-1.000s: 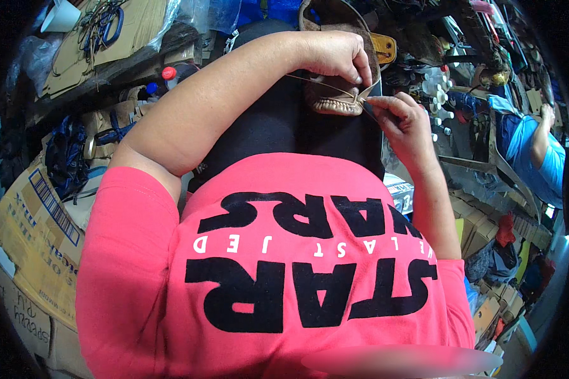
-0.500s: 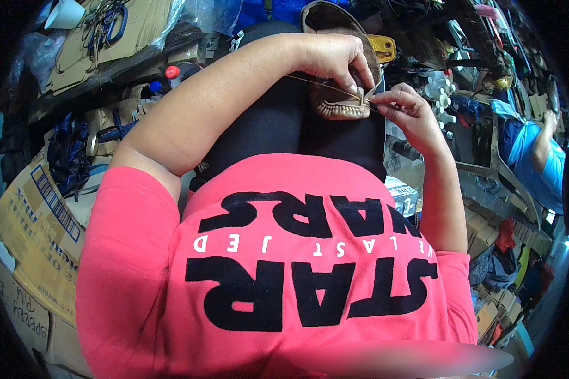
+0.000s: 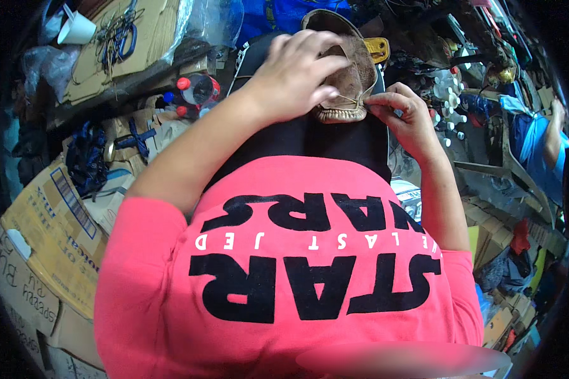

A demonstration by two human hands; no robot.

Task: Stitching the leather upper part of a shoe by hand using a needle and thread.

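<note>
A brown leather moccasin shoe (image 3: pixel 360 71) lies across my thighs, its gathered, stitched toe (image 3: pixel 340 115) pointing toward me. Pale thread (image 3: pixel 346 98) runs over the shoe opening from the toe seam. My left hand (image 3: pixel 300 72) is above the shoe's left side, its fingers spread and a little blurred; part of the shoe is hidden beneath it. At the right end of the toe seam, my right hand (image 3: pixel 403 107) pinches with thumb and forefinger, seemingly on the thread; the fingertips hide the exact spot.
Flat cardboard with blue-handled scissors (image 3: pixel 128 43) and a white cup (image 3: pixel 77 29) sit at the far left. Plastic bottles (image 3: pixel 199 88) stand nearby, and several white bottles (image 3: pixel 447 95) lie right of my hand. A cardboard box (image 3: pixel 50 221) is at left. Another person (image 3: pixel 540 142) sits at far right.
My left hand has lifted off the toe seam and swung left, its fingers going from pinched to spread. My right hand stays at the seam's right end.
</note>
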